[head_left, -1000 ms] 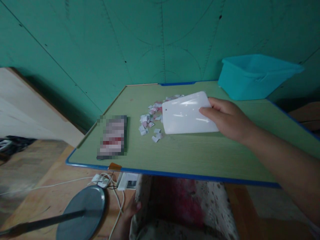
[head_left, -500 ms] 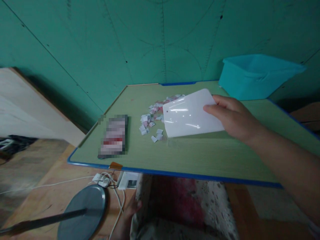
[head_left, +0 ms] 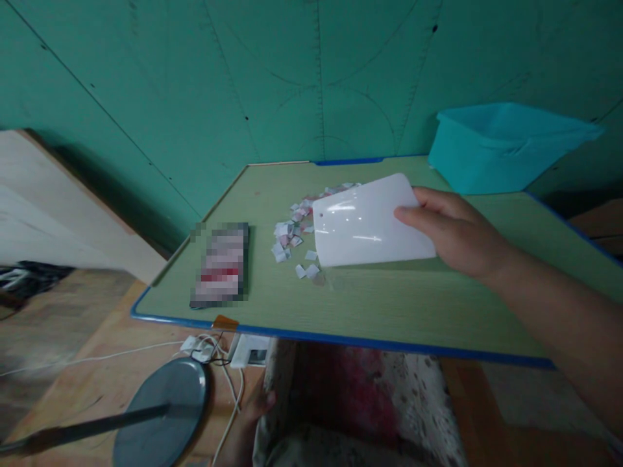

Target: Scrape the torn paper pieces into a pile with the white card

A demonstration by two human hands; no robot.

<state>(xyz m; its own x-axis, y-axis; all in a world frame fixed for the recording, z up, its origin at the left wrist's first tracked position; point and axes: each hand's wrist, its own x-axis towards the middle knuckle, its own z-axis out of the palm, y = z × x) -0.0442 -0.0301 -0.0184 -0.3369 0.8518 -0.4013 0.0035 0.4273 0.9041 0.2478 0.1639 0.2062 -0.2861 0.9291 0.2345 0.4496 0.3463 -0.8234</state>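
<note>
My right hand [head_left: 452, 227] grips a glossy white plastic scraper [head_left: 360, 227] by its right end, thumb on top. The scraper is tilted over the table, its left edge beside a scatter of small paper scraps [head_left: 287, 230], some whitish and some pinkish. It hides part of the scraps. Below the table's front edge, my left hand [head_left: 257, 405] is closed at the left side of a speckled, open-topped bin [head_left: 423, 389] with reddish stains inside. The thumb shows at its rim; the other fingers are mostly hidden.
A pale green table [head_left: 389, 298] with blue edging stands against a green wall. A turquoise tub [head_left: 487, 155] sits at its back right; a blurred-out flat object [head_left: 221, 266] lies left. Below are a round grey base with a pole [head_left: 160, 415] and white cables [head_left: 238, 395].
My right hand has shifted the scraper very slightly left, and its face has tilted a little. The paper scraps and my left hand look almost unmoved.
</note>
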